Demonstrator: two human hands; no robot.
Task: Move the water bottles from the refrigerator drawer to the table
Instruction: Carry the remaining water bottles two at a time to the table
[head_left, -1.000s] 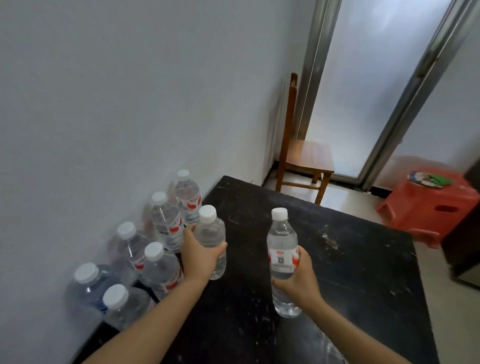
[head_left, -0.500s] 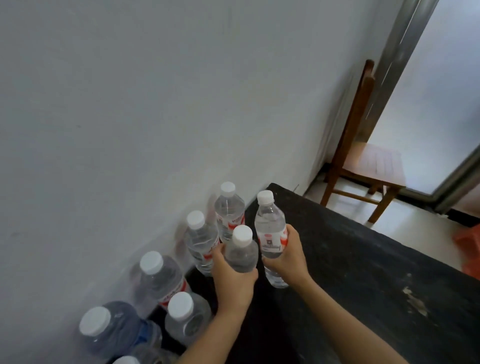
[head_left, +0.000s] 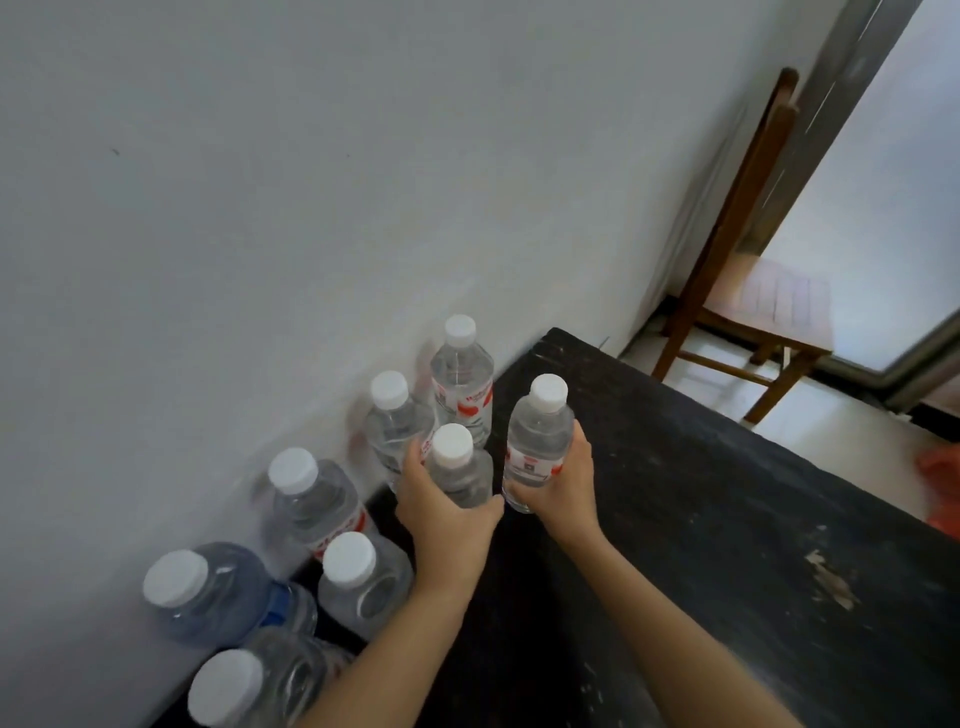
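Observation:
My left hand (head_left: 445, 514) grips a clear water bottle (head_left: 460, 465) with a white cap, upright beside the row by the wall. My right hand (head_left: 563, 486) grips a second bottle with a red and white label (head_left: 537, 441), upright just to its right, its base at the black table (head_left: 701, 519). Several more capped bottles stand along the wall: one at the far end (head_left: 461, 379), one behind my left hand (head_left: 395, 421), others nearer me (head_left: 311, 504), (head_left: 358, 579), and a bluish one (head_left: 208, 597).
A white wall runs along the table's left edge. A wooden chair (head_left: 753, 306) stands beyond the table's far end by a glass door (head_left: 883, 182). Part of a red stool (head_left: 943, 470) shows at the right edge. The table's right side is bare, scuffed black surface.
Both hands carried their bottles left toward the row by the wall. The right-hand bottle moved from mid-table to beside the left-hand bottle. My view swung left.

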